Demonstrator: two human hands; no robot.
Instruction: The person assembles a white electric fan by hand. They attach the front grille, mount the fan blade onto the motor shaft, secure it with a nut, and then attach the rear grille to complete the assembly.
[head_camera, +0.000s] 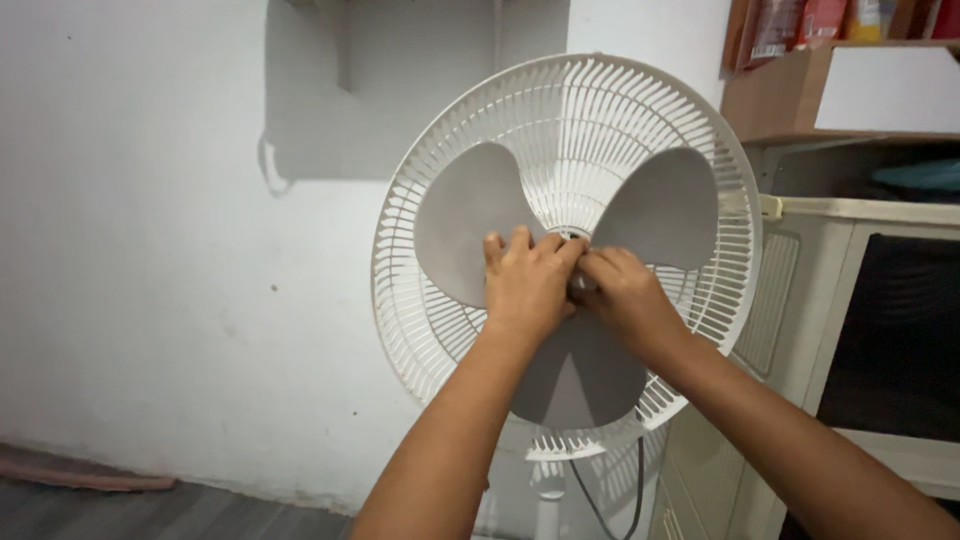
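A white pedestal fan stands in front of me with its front guard off. Its rear grille (560, 110) is a round white cage. A grey three-lobed blade (460, 220) sits on the hub in front of the grille. My left hand (525, 280) and my right hand (625, 295) meet at the hub in the middle of the blade, fingers pinched together around the small centre piece. The hub itself is hidden under my fingers. The lower lobe of the blade (585, 385) shows between my forearms.
A white plaster wall (150, 250) lies behind the fan. To the right stands a pale cabinet with a dark panel (900, 330) and a wooden shelf (770, 100) above it. The fan's white pole and a dark cord (590, 500) drop below the grille.
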